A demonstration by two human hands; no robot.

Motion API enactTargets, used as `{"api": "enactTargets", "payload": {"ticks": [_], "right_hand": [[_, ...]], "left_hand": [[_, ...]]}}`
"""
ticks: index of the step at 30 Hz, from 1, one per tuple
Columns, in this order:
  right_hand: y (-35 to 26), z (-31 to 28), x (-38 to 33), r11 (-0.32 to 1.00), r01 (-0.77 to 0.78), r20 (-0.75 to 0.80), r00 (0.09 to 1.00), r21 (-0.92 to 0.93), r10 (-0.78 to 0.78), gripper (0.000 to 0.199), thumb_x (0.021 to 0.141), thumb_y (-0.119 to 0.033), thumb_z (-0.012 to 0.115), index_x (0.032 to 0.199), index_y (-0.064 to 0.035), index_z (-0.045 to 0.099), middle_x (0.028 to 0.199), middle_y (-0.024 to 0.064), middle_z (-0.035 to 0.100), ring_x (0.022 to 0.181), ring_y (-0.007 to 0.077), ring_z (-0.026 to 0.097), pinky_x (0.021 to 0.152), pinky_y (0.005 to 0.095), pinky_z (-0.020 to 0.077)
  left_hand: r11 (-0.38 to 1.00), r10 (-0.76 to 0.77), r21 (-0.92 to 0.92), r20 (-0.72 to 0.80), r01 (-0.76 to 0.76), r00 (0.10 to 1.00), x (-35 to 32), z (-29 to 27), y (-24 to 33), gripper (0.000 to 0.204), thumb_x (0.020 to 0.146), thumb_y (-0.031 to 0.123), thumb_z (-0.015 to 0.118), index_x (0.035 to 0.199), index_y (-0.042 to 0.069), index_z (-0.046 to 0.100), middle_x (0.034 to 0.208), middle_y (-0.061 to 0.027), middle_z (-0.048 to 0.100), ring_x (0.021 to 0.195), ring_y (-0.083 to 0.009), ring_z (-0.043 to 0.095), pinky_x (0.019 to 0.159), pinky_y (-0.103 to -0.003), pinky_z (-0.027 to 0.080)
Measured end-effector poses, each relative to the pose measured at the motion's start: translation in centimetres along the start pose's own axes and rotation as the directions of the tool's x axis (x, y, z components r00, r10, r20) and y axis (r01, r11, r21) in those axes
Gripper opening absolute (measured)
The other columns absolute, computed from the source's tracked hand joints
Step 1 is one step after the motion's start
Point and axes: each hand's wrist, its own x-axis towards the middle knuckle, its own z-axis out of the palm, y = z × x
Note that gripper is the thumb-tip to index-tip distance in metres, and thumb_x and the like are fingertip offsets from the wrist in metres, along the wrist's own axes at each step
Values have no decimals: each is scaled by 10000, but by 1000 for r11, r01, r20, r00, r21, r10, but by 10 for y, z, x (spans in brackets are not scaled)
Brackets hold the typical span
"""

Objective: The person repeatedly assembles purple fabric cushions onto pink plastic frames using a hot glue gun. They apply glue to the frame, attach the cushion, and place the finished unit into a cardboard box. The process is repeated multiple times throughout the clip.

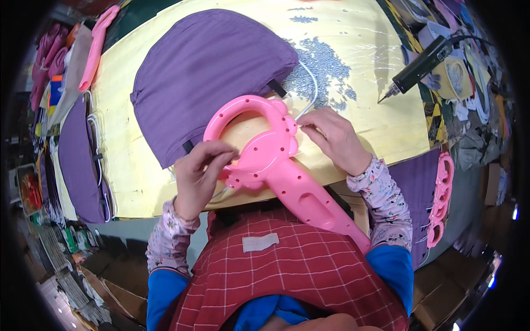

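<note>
Yellow-covered worktop (386, 129) is filling most of the view, its edges bending in the fisheye; yellow-and-black striped tape (434, 116) is running along the right side. Room is looking cluttered, cardboard boxes (118, 281) sitting low at left. Loose small metal pieces (320, 60) are spreading across the upper middle. Dark powered driver (422, 66) is hanging at right, tip pointing down at the worktop. Purple fabric piece (210, 60) is taking up the upper left, partly covered by the pink ring-shaped part; another purple piece (80, 163) is lying at the left edge, a long pink piece (96, 52) above it.

Pink ring-shaped part (301, 185) is lying at the near edge, handle jutting off toward the red checked apron (281, 265). White cord (316, 85) is looping from the fabric to its right side. Left hand (199, 171) is curling at the ring's left side, thumb and index tips close; can't tell if clamped. Right hand (338, 140) is bringing thumb and index near together by the cord's end; can't tell if pinching it.
</note>
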Motion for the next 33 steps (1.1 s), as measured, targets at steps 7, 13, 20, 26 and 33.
{"api": "enactTargets", "payload": {"ticks": [7,13,20,26,33], "right_hand": [[-1,4,9,976,120,113,988,-181,-101,194,871,21,668,1062,-12,660,949,125,680,863,278,677,751,343,545],[1,-16,-4,963,77,-38,995,-256,-90,314,900,89,609,1199,4,649,1127,143,702,985,250,705,838,319,569],[11,-51,-26,967,-190,-312,941,-169,130,211,939,70,608,1138,37,668,1103,122,701,969,194,686,862,293,544],[45,-74,-34,962,-222,-538,837,-159,104,193,963,44,605,1144,27,673,1127,112,697,1026,180,662,876,277,520],[138,-159,-7,942,-292,-851,442,164,285,565,981,-196,656,1440,-8,386,1295,187,531,1137,233,568,921,322,497]], "left_hand": [[983,11,180,-245,34,970,-88,-2,-42,142,852,-40,731,985,-18,687,957,-123,730,881,-220,719,768,-294,576],[755,481,546,-83,-364,873,-80,12,-56,252,735,61,825,951,46,697,882,-84,684,769,-252,667,653,-337,538],[665,552,607,-7,-435,834,-70,14,-59,245,744,132,818,945,54,701,902,-76,679,775,-244,651,664,-350,532],[585,516,660,146,-472,844,-70,5,-57,246,774,168,781,989,62,722,1001,-77,689,896,-238,659,761,-362,546],[442,338,781,310,-441,889,-80,-6,-42,525,856,317,734,1330,116,632,1381,-73,575,1240,-220,569,1117,-493,367]]}}
